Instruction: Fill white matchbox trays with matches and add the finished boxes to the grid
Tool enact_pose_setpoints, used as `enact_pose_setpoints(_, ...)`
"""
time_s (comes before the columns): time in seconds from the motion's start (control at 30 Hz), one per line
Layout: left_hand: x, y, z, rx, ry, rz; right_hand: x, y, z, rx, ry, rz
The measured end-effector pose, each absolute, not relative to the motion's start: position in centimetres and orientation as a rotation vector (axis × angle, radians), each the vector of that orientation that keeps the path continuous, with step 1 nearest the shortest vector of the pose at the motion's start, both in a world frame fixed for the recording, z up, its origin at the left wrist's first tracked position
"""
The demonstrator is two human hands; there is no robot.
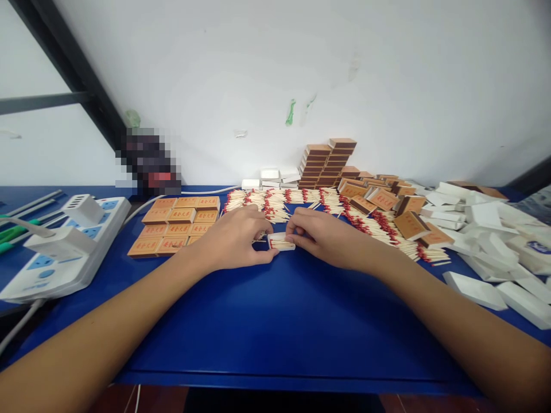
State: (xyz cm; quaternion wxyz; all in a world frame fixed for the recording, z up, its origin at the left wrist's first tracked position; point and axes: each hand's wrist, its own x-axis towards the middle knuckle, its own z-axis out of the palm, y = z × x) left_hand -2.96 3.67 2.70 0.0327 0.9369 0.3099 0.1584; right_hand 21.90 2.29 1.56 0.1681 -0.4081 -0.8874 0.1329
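A small white tray with some matches in it lies on the blue table at the centre. My left hand is at its left end, thumb and fingers curved round that end and closed on the tray. At the right end my right hand has its fingertips pinched together over the tray's edge; what they hold, if anything, is too small to make out. Just behind both hands spread loose red-tipped matches. Left of my left hand, orange matchboxes lie in neat rows.
A stack of matchboxes stands against the wall, with loose boxes beside it. White trays are heaped at the right. A power strip with plugs and cables sits at the left. The blue table's front edge is near.
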Motion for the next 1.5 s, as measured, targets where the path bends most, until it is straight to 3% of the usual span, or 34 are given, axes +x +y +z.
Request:
enact_pose_setpoints(0.27,-3.0,3.9,2.7,2.889,0.947,0.539,20.9,2.0,1.4,-1.054,-2.371,0.375)
enact_pose_setpoints(0.47,-4.3,5.1,4.1,2.896,1.046,0.693,20.2,1.6,1.6,-1.041,-1.976,0.142)
enact_pose_setpoints(0.77,-5.5,6.6,4.5,2.909,1.379,0.774,17.7,1.1,-0.5,-0.953,-2.421,0.227)
enact_pose_setpoints(1.1,-5.0,6.2,4.0,2.981,1.319,0.722,17.6,1.1,-0.3,-1.103,-2.413,0.335)
enact_pose_setpoints(1.5,-4.7,5.9,3.7,3.024,1.178,0.655,19.8,1.7,0.9,-1.115,-2.413,0.204)
